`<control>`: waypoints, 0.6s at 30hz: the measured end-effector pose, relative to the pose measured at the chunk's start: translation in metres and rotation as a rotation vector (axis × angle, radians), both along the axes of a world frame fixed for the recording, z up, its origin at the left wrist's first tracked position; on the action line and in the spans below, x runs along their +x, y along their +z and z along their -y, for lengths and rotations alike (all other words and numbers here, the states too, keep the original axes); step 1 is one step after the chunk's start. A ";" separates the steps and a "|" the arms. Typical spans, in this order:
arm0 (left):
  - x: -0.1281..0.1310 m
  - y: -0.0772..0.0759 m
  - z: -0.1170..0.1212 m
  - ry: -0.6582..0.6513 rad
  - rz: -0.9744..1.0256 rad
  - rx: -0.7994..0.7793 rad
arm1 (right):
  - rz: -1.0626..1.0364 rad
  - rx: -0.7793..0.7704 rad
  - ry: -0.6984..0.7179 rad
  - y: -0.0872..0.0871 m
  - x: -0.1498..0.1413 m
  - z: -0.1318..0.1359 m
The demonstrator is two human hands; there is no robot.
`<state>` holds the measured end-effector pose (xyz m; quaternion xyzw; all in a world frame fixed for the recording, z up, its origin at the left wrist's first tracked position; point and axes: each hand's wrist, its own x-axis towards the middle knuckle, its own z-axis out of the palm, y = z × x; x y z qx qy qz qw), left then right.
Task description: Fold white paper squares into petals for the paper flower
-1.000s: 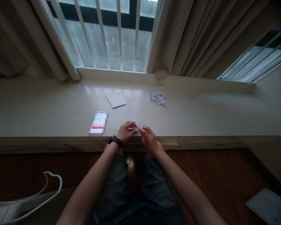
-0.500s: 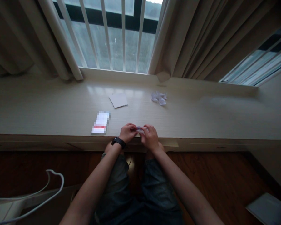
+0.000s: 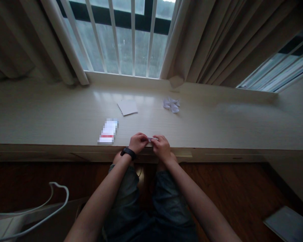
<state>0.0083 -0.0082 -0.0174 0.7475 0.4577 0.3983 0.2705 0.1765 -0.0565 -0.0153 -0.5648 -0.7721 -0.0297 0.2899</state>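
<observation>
Over the front edge of the pale ledge, my left hand [image 3: 138,142] and my right hand [image 3: 161,147] pinch a small folded piece of paper [image 3: 149,138] between them. Fingers cover most of it, so its full shape is hidden. Beyond the right hand lie several folded white paper pieces [image 3: 171,105], bunched together. A flat stack of square white paper [image 3: 128,107] rests beyond the left hand. To the left of that hand is a phone with a lit, blurred-out screen [image 3: 108,131].
The long ledge [image 3: 217,124] runs beneath a barred window [image 3: 126,43], with curtains [image 3: 199,43] on both sides. A white cable [image 3: 65,198] loops at the lower left. At the lower right a pale flat object [image 3: 290,223] stands over the wooden floor [image 3: 222,195].
The fingers have shifted slightly around the paper, which now shows as a narrower strip between them. Everything on the ledge stays in place.
</observation>
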 end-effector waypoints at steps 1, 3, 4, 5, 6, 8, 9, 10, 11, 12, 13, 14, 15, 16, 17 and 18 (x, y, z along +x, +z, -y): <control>0.000 0.000 0.000 0.007 0.006 -0.011 | 0.012 -0.002 0.013 0.000 0.000 0.000; 0.000 -0.001 0.000 0.016 0.016 -0.027 | 0.050 -0.006 0.048 0.000 0.000 0.001; 0.000 -0.001 0.000 0.018 0.019 -0.028 | 0.072 -0.009 0.064 -0.001 0.000 0.001; 0.000 -0.001 0.000 0.017 0.019 -0.026 | 0.092 -0.013 0.073 -0.001 0.000 0.002; 0.000 -0.002 0.000 0.013 0.019 -0.021 | 0.105 -0.018 0.072 -0.002 0.000 0.002; 0.000 -0.002 0.000 -0.001 0.019 -0.007 | 0.114 -0.032 0.056 -0.004 0.000 0.002; -0.001 -0.002 0.000 -0.013 0.018 -0.002 | 0.113 -0.039 0.048 -0.004 0.000 0.002; -0.001 -0.003 0.000 -0.023 0.017 0.000 | 0.114 -0.045 0.046 -0.004 0.000 0.001; 0.000 -0.003 0.001 -0.032 0.012 -0.001 | 0.120 -0.049 0.049 -0.004 0.000 0.001; 0.000 -0.002 0.001 -0.039 0.002 -0.005 | 0.129 -0.052 0.054 -0.004 0.000 0.000; 0.000 -0.002 0.001 -0.044 -0.014 -0.012 | 0.142 -0.055 0.059 -0.003 0.000 0.000; 0.000 -0.001 0.001 -0.045 -0.032 -0.021 | 0.157 -0.059 0.062 -0.002 0.000 0.000; 0.000 0.000 0.002 -0.041 -0.052 -0.029 | 0.172 -0.064 0.062 -0.001 0.000 0.000; 0.000 0.000 0.002 -0.032 -0.071 -0.034 | 0.184 -0.072 0.059 0.001 0.000 0.000; 0.001 0.001 0.002 -0.023 -0.088 -0.034 | 0.192 -0.080 0.057 0.002 0.000 0.001; 0.001 0.002 0.002 -0.014 -0.102 -0.028 | 0.194 -0.088 0.054 0.004 0.000 0.002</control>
